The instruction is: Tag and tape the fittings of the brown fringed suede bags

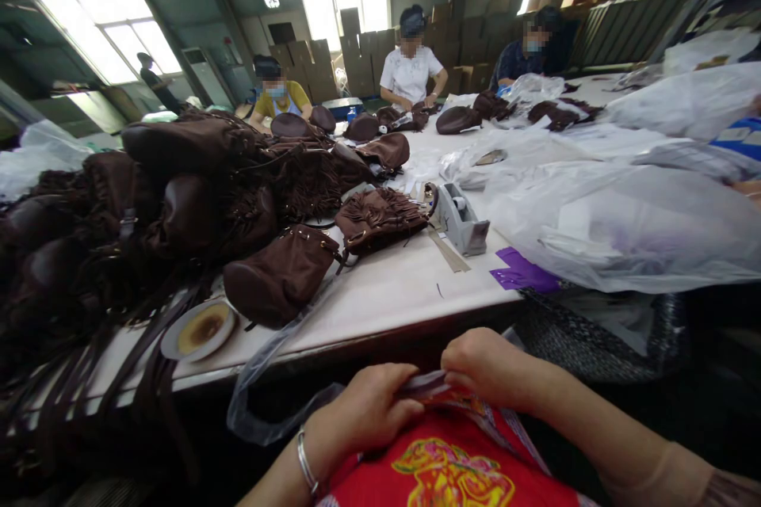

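My left hand (373, 405), with a silver bangle (306, 463) at the wrist, pinches the upper edge of a red apron (529, 475) with a yellow print. My right hand (491, 364) grips the same edge a little to the right, its fingers curled over the cloth. The edge looks bunched between both hands, just in front of the table. Beyond them on the tabletop lie a brown drawstring bag (285, 273) and a brown fringed bag (380, 218). A grey tape dispenser (460, 220) stands beside the fringed bag.
A large heap of brown bags (196, 174) covers the table's left side, near a white dish (172, 344). Clear plastic bags (642, 214) and a purple piece (523, 269) lie to the right. A plastic strip (255, 388) hangs off the edge. Several people work across the table (404, 293).
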Tool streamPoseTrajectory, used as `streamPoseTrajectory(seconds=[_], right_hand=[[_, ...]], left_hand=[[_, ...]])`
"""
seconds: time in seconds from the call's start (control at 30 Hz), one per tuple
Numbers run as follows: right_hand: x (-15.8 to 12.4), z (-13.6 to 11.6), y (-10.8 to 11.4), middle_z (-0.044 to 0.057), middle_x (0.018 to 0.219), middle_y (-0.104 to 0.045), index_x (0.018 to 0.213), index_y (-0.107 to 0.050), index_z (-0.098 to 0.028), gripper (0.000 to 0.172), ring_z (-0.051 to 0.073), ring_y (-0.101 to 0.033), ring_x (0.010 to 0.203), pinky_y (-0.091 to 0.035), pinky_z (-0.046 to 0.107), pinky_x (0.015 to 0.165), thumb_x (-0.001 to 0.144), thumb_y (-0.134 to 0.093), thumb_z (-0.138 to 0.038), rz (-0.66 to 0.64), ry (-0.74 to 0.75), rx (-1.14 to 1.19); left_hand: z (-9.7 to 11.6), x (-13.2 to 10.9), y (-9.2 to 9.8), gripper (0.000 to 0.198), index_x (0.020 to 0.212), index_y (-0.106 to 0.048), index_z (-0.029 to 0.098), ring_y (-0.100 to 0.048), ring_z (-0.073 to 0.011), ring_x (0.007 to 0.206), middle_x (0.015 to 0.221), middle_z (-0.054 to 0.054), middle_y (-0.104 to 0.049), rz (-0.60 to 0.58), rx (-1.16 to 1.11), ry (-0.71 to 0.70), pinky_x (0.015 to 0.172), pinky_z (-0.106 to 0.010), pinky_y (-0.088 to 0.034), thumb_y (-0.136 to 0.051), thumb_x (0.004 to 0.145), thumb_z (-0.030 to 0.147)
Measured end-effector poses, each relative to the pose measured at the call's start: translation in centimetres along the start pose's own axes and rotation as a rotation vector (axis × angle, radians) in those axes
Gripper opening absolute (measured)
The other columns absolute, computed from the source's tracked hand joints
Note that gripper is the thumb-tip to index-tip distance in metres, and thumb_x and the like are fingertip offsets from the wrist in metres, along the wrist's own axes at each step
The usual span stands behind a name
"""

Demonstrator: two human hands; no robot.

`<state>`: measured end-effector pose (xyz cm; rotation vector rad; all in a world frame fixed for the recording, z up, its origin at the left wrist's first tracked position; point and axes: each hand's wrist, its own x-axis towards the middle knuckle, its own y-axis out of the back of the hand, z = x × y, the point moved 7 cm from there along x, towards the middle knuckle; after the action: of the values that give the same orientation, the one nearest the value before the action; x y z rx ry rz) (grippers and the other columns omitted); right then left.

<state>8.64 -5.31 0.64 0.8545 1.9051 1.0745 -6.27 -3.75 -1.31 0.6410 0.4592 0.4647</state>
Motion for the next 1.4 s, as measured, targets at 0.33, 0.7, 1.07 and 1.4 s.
streamPoseTrajectory(seconds=[0.33,0.7,1.07,1.4], right_hand=[[-3.2,2.8,5.0,0.007,0.083,-0.065,0.081,-0.067,-0.018,0.028,0.02,-0.059,0.083,-0.046,0.033,0.078,0.095,-0.054,-0.04,0.951,-0.17,0.455],[2.2,1.4,-1.2,-0.007,0.051,-0.039,0.067,-0.055,-0.016,0.05,0.005,-0.026,0.046,-0.019,0.021,0.043,0.072,-0.074,-0.062,0.606,-0.28,1.539],[1.3,2.2,-2.4,-0.008,0.052,-0.034,0.07,-0.056,-0.016,0.056,0.006,-0.022,0.046,-0.017,0.022,0.043,0.077,-0.063,-0.071,0.552,-0.276,1.463],[0.6,1.5,-0.8,-0.001,0.075,-0.055,0.083,-0.06,-0.023,0.028,0.016,-0.055,0.069,-0.052,0.033,0.065,0.081,-0.072,-0.048,0.789,-0.228,1.926]], left_hand=[[-0.8,1.5,1.4,0.036,0.074,-0.054,0.016,-0.047,-0.0112,0.06,0.065,0.001,-0.056,0.396,-0.371,0.031,0.06,-0.022,-0.037,-0.039,0.1,0.037],[2.1,0.7,1.6,0.035,0.113,-0.061,0.015,-0.055,-0.0157,0.08,0.086,-0.004,-0.063,0.454,-0.549,-0.115,0.076,-0.025,-0.045,-0.043,0.1,0.042],[2.3,0.8,1.0,0.043,0.093,-0.068,0.013,-0.056,-0.0159,0.079,0.087,-0.005,-0.067,0.416,-0.565,-0.065,0.074,-0.024,-0.045,-0.041,0.1,0.046],[2.5,-0.2,-0.6,0.034,0.087,-0.063,0.018,-0.06,-0.017,0.062,0.078,-0.006,-0.069,0.234,0.108,-0.052,0.054,-0.024,-0.039,-0.039,0.098,0.041]])
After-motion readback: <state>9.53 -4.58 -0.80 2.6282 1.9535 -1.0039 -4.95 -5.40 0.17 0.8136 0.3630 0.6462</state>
